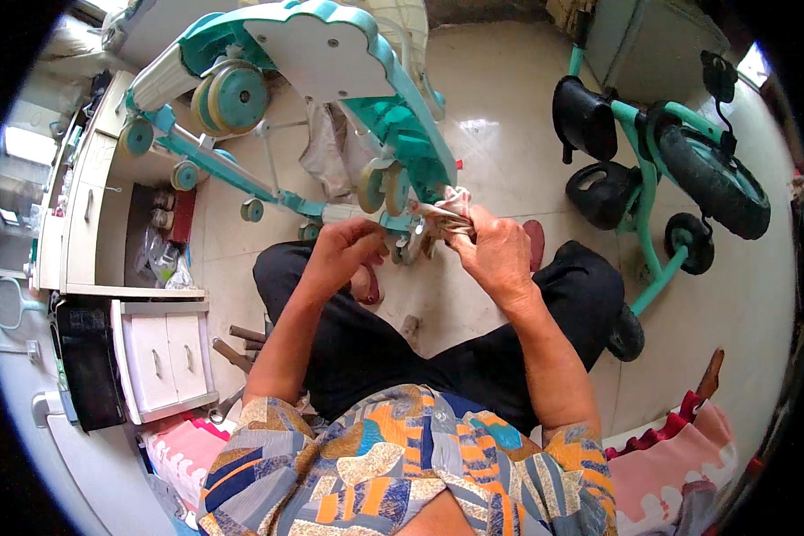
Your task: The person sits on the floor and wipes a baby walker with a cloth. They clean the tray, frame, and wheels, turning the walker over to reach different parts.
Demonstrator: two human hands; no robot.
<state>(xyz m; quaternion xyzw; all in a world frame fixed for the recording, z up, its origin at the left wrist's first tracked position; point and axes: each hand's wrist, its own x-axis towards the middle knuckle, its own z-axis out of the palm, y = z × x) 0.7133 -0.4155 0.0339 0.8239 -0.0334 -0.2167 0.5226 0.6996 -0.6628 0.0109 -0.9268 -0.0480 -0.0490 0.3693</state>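
A teal-and-white wheeled child's frame (317, 55), possibly a baby walker or stroller, stands tipped up in front of me with its wheels exposed. My right hand (498, 259) is closed round a crumpled, pale patterned rag (448, 213), which lies against the lower end of the frame. Just left of it, my left hand (341, 255) has its fingers curled together beside a small caster (400, 248); whatever they pinch is hidden. Paired cream-and-teal wheels (384, 186) sit just above my hands. Farther up the frame is a larger wheel (239, 96).
To the right, a green child's tricycle (639, 188) with black wheels lies on the tiled floor (509, 125). An open cabinet (116, 214) and a small white drawer unit (168, 359) are on the left. Pink fabric (679, 460) covers the seat at lower right.
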